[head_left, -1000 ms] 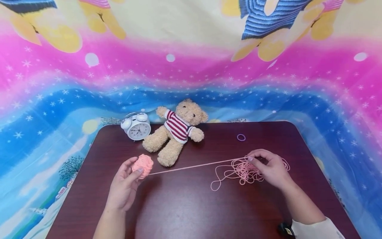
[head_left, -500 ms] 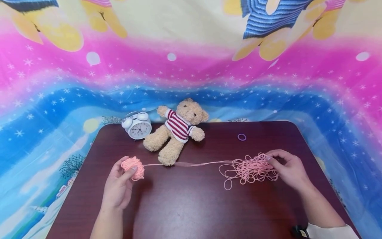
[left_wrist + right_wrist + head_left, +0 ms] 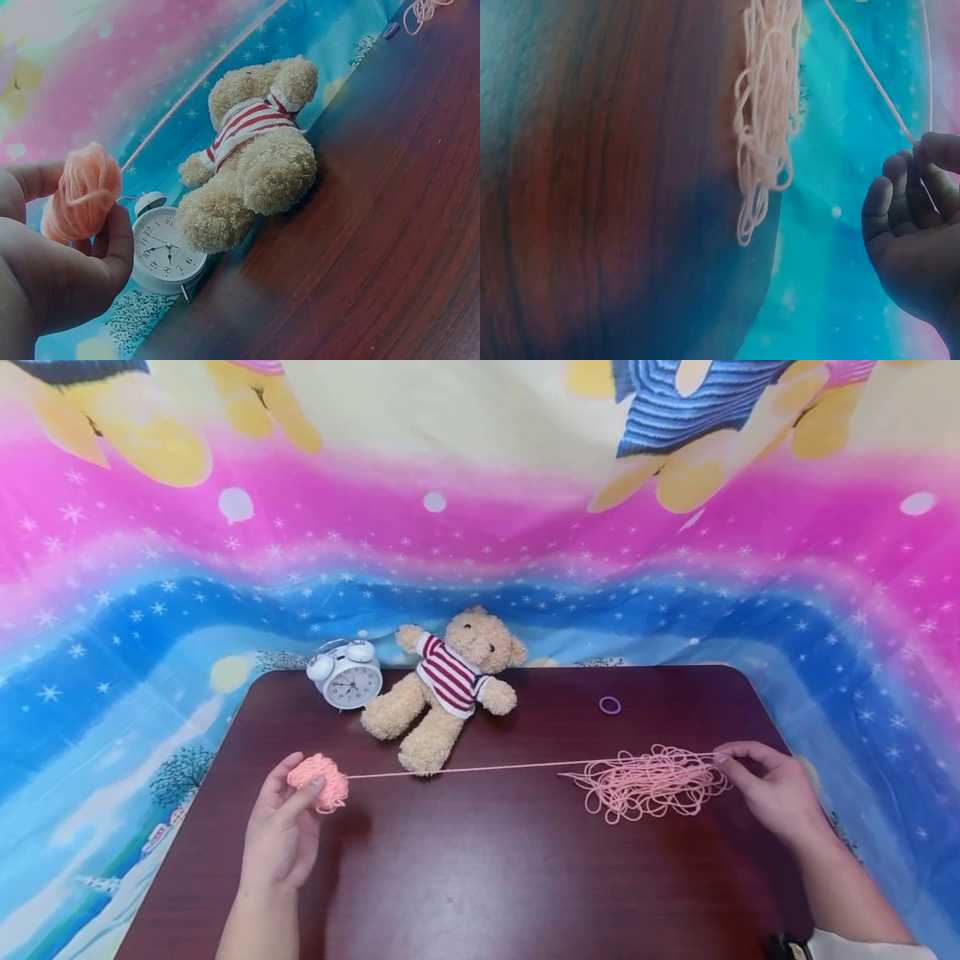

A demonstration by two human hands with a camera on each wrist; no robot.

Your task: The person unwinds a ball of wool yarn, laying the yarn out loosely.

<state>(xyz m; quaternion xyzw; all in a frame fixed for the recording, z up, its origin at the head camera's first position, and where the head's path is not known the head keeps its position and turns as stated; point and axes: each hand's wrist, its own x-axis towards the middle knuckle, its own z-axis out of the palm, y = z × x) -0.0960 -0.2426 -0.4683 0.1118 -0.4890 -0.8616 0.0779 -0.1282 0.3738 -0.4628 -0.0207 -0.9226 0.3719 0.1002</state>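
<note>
My left hand [image 3: 281, 831] holds a small ball of pink yarn [image 3: 318, 782] between thumb and fingers, above the left part of the table; the left wrist view shows the ball [image 3: 84, 193] close up. From it a taut strand [image 3: 480, 769] runs right across the table. At its other end my right hand [image 3: 776, 789] pinches the strand between thumb and forefinger. Just left of that hand lies a loose tangle of pink yarn [image 3: 652, 783] on the tabletop. In the right wrist view the pinched strand [image 3: 874, 79] stretches away from the fingertips [image 3: 930, 146].
A teddy bear [image 3: 450, 685] in a striped shirt lies at the back of the dark wooden table [image 3: 465, 877]. Beside its leg stands a white alarm clock [image 3: 351, 683]. A purple ring [image 3: 610, 705] lies behind the tangle. Patterned cloth [image 3: 480, 543] hangs around the back and sides.
My right hand has moved right, stretching the strand, which was slacker and blurred half a second ago. My left hand has drifted left with the ball. The tangle has shifted right.
</note>
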